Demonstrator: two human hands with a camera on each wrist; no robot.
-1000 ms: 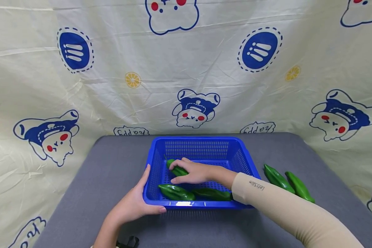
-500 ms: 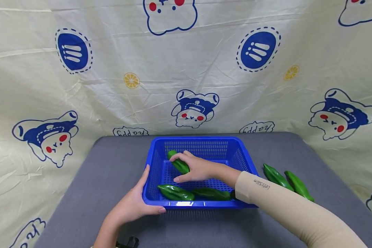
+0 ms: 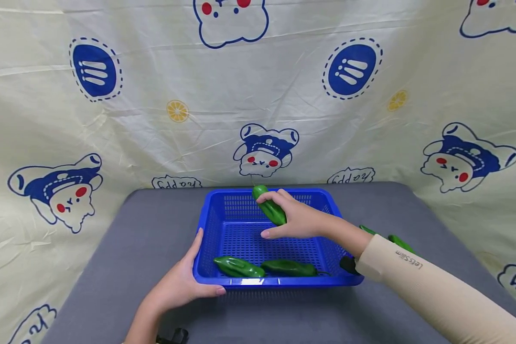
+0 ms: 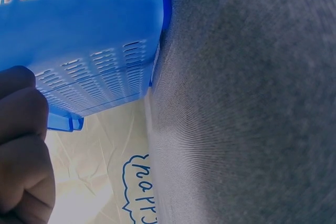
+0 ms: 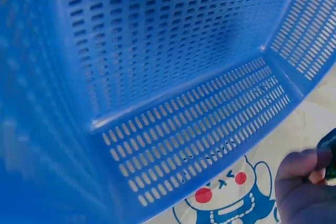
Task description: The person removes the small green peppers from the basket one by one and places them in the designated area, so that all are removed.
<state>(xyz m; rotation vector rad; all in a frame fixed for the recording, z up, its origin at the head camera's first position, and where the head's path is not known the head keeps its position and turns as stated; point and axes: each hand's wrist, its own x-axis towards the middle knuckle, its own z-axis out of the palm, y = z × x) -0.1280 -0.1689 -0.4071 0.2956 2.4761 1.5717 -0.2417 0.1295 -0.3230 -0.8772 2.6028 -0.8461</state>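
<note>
My right hand (image 3: 301, 217) grips a long green pepper (image 3: 270, 205) over the back part of a blue plastic basket (image 3: 210, 282), its stem end tilted up and away. In the right wrist view, that hand's fingers (image 5: 299, 174) and a dark bit of the pepper show at the right edge. My left hand (image 3: 176, 283) holds the basket's front left corner, thumb along the front and fingers up the left side. Curled fingers (image 4: 23, 150) appear beside the basket wall in the left wrist view. Two more green peppers, one glossy (image 3: 238, 266) and one darker (image 3: 289, 267), lie inside along the front.
Beyond my right forearm, two green peppers (image 3: 401, 242) on the grey table (image 3: 163, 224) are partly hidden by the arm. A printed cream cloth (image 3: 146, 138) hangs behind the table.
My right hand has lifted the pepper off the basket floor and carried it up and to the right. The left hand keeps its hold on the basket. The forearm now covers more of the outside peppers.
</note>
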